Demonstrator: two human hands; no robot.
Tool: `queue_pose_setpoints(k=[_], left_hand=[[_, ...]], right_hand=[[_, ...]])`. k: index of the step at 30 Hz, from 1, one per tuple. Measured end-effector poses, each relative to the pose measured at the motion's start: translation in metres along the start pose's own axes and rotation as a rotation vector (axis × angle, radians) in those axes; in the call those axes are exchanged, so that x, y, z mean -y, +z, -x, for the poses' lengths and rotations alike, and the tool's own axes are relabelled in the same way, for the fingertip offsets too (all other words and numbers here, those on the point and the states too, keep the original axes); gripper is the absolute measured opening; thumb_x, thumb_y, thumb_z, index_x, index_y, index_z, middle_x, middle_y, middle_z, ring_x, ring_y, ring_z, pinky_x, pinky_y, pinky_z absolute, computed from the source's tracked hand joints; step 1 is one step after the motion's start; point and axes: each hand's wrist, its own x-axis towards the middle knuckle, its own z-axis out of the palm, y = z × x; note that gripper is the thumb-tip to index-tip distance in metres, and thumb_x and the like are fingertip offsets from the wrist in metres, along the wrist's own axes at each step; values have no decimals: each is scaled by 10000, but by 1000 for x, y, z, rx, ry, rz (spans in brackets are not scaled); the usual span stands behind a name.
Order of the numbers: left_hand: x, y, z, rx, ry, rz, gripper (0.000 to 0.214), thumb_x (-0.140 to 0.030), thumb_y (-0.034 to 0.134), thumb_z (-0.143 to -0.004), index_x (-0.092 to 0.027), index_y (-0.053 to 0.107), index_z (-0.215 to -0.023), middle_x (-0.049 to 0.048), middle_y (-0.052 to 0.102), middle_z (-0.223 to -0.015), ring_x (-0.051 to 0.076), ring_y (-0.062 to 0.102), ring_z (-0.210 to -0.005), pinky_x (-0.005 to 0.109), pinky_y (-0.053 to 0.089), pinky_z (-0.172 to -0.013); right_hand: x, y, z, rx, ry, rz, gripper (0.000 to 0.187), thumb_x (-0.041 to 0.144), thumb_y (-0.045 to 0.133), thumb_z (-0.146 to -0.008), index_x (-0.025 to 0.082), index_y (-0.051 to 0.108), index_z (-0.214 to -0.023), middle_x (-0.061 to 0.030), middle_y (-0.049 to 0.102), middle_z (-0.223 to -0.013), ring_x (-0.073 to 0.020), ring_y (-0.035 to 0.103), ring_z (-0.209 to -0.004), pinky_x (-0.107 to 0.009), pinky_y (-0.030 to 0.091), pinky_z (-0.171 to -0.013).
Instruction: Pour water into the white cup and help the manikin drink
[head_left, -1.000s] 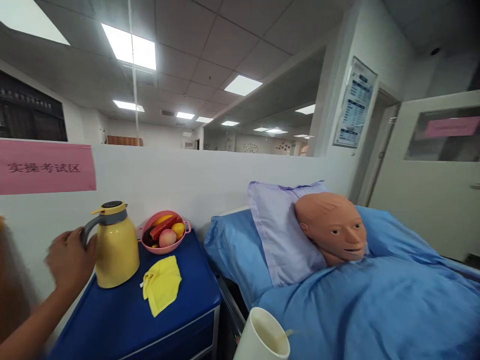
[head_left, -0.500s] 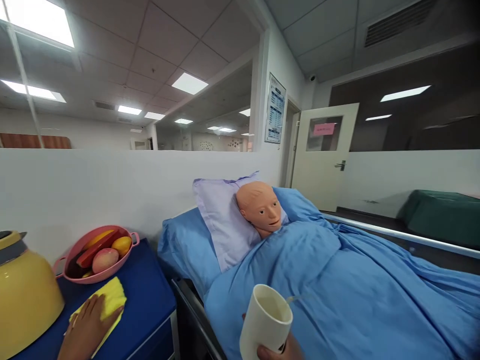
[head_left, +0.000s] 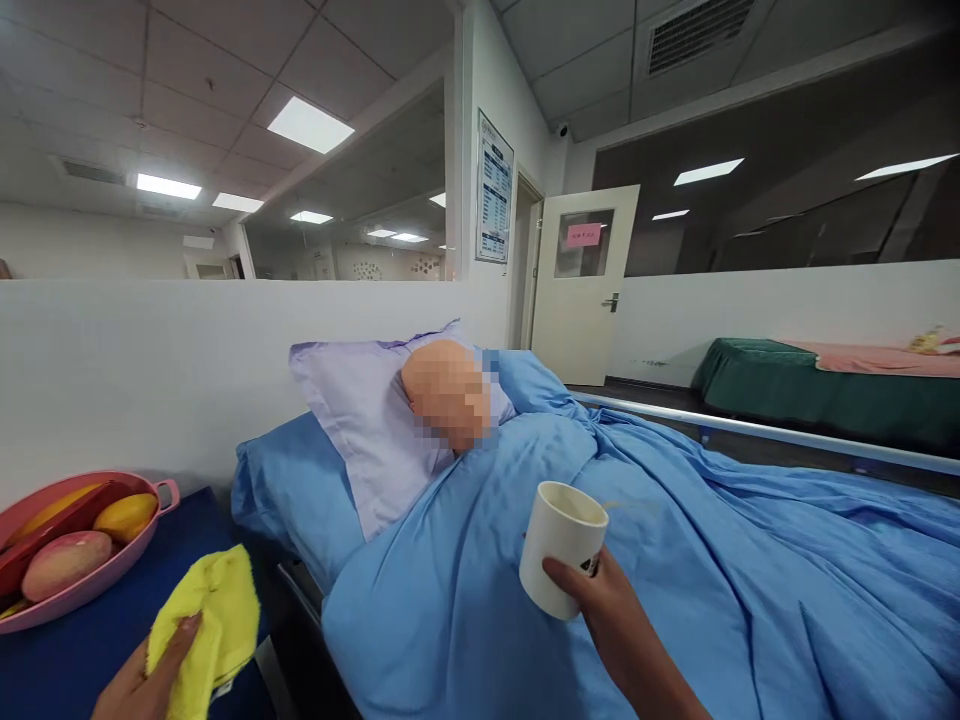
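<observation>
A white cup [head_left: 551, 555] is gripped in my right hand [head_left: 592, 585], thumb across its front, held over the blue quilt [head_left: 637, 480]. Its mouth faces up and tilts slightly toward me; the part of the inside that shows is bare. At lower left my left hand [head_left: 154, 670] pinches a yellow cloth [head_left: 217, 610], which hangs bunched above the blue bedside cabinet [head_left: 187, 520]. Beyond the cup, a mannequin's head [head_left: 439, 385] rests on a lilac pillow [head_left: 345, 400], its front blurred out, with the quilt drawn up to it.
A pink basket [head_left: 124, 570] of fruit stands on the cabinet at far left. The far bed rail [head_left: 787, 447] runs along the quilt. Behind are an open door [head_left: 577, 330] and a green-covered bed [head_left: 750, 385].
My left hand has lifted the yellow cloth off the cabinet top, where it lay flat under the palm. The cup has moved out over the quilt. The view has turned right.
</observation>
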Motion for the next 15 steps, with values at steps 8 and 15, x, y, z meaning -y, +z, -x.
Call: queue_pose_setpoints(k=[8, 15], left_hand=[[-103, 115, 91, 134, -117, 444, 628, -657, 615, -769, -270, 573, -1262, 85, 730, -1134, 308, 731, -935, 435, 638, -722], [-133, 186, 108, 166, -23, 521, 618, -667, 544, -831, -298, 516, -1326, 48, 699, -1239, 285, 720, -1012, 390, 659, -701]], right_hand=[[16, 4, -55, 353, 76, -72, 528, 502, 751, -720, 157, 599, -1091, -127, 729, -979, -288, 697, -824, -409, 548, -697], [4, 17, -96, 455, 85, -21, 590, 448, 800, -676, 170, 572, -1145, -78, 723, -914, -249, 687, -779, -373, 531, -697]])
